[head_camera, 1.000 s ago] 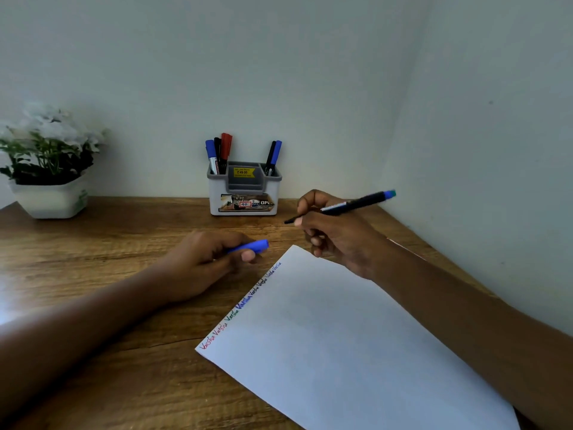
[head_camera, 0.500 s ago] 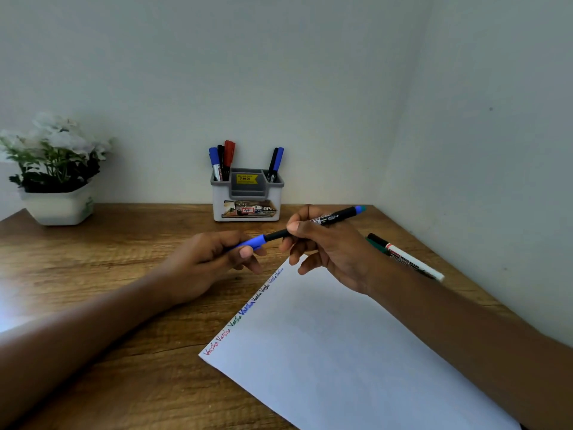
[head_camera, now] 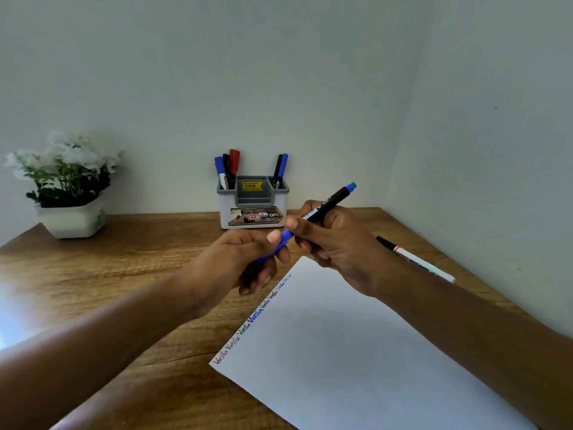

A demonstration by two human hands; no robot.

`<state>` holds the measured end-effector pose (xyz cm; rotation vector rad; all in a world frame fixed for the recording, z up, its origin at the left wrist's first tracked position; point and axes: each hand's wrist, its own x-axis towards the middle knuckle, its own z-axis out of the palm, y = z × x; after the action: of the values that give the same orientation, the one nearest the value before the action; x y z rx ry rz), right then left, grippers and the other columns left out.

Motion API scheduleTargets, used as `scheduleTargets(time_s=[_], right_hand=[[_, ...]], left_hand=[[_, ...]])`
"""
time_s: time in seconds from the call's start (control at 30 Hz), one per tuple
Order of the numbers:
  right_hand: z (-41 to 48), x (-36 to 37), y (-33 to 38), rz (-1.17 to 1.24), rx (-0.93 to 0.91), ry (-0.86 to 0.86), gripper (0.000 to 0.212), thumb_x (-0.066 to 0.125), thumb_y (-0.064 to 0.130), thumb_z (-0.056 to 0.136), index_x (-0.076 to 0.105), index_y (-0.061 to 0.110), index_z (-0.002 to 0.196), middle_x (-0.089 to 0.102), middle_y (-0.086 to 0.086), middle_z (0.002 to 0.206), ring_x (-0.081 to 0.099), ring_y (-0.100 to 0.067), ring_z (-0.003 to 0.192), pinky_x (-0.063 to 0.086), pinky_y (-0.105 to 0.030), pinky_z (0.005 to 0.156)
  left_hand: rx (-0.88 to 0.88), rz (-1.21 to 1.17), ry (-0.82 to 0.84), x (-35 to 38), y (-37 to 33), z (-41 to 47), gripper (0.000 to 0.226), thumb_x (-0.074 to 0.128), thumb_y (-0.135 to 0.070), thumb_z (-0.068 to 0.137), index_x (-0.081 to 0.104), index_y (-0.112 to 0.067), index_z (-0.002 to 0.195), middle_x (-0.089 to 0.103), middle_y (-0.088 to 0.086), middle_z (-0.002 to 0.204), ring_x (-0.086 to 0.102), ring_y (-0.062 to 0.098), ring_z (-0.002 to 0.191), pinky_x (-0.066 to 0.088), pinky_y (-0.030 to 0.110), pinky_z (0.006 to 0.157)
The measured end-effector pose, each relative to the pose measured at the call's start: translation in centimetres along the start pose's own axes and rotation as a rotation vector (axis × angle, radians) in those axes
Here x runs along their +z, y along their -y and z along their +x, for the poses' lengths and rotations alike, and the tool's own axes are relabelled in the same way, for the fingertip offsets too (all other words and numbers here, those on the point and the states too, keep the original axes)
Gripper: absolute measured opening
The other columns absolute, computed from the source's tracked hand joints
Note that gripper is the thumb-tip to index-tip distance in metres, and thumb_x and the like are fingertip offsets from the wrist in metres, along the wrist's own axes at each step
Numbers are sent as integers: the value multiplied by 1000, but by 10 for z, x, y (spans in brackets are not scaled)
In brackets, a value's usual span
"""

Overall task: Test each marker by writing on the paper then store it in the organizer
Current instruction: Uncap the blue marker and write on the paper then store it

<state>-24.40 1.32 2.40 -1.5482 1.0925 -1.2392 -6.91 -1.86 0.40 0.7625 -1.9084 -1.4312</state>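
My right hand (head_camera: pixel 333 240) grips a black marker (head_camera: pixel 333 201) with a blue end, tilted up to the right. Its blue cap (head_camera: pixel 280 242) is pinched by my left hand (head_camera: pixel 245 259), and the cap meets the marker's front end between the two hands. Both hands hover above the top corner of the white paper (head_camera: pixel 356 346), which carries a row of coloured written words along its left edge. The grey and white organizer (head_camera: pixel 252 201) stands at the back against the wall with several markers upright in it.
Another marker (head_camera: pixel 414 259), black-capped with a white barrel, lies on the wooden table (head_camera: pixel 108 274) right of my right hand. A white pot of white flowers (head_camera: pixel 66 187) sits at the back left. Walls close off the back and the right side.
The cap in my left hand and the marker in my right came together, then both hands rose slightly with the marker tilted more steeply. The marker on the table came into view.
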Motion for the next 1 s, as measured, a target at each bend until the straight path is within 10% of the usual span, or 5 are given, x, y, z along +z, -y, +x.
scheduleTargets(time_s=[0.27, 0.5, 0.67, 0.8, 1.0], right_hand=[[10, -21, -3, 6, -72, -190, 10, 58, 23, 91, 66, 19, 93, 60, 10, 66, 50, -6, 60, 39, -19, 49], [51, -51, 10, -581, -79, -234, 26, 41, 39, 98, 54, 17, 93, 62, -1, 69, 63, -22, 67, 48, -30, 62], [111, -72, 31, -1240, 51, -197, 32, 47, 33, 96, 67, 9, 104, 63, -5, 87, 57, -20, 71, 43, -30, 68], [150, -70, 51, -1215, 258, -119, 18, 45, 11, 89, 57, 0, 83, 51, -8, 71, 40, -17, 52, 29, -24, 45], [192, -67, 52, -1124, 306, -73, 22, 65, 5, 80, 68, -5, 99, 64, -14, 89, 54, -23, 73, 48, -28, 60]], left_hand=[[-5, 78, -291, -22, -7, 26, 45, 41, -53, 85, 67, -21, 103, 74, 0, 91, 66, 16, 89, 52, 27, 73], [152, 1117, -411, -47, 25, 66, 61, 49, -44, 95, 26, -24, 148, 25, 2, 157, 23, 20, 143, 28, 41, 112], [15, 1352, -396, -58, 56, 89, 78, 35, -57, 94, 0, -20, 152, -9, 4, 161, -11, 22, 147, 0, 46, 118], [-3, 1391, -436, -63, 70, 85, 83, 33, -61, 93, -11, -20, 150, -22, 5, 157, -23, 25, 143, -6, 46, 116], [3, 1323, -460, -70, 72, 85, 82, 34, -56, 95, -15, -19, 150, -18, 4, 159, -16, 20, 146, -2, 45, 118]])
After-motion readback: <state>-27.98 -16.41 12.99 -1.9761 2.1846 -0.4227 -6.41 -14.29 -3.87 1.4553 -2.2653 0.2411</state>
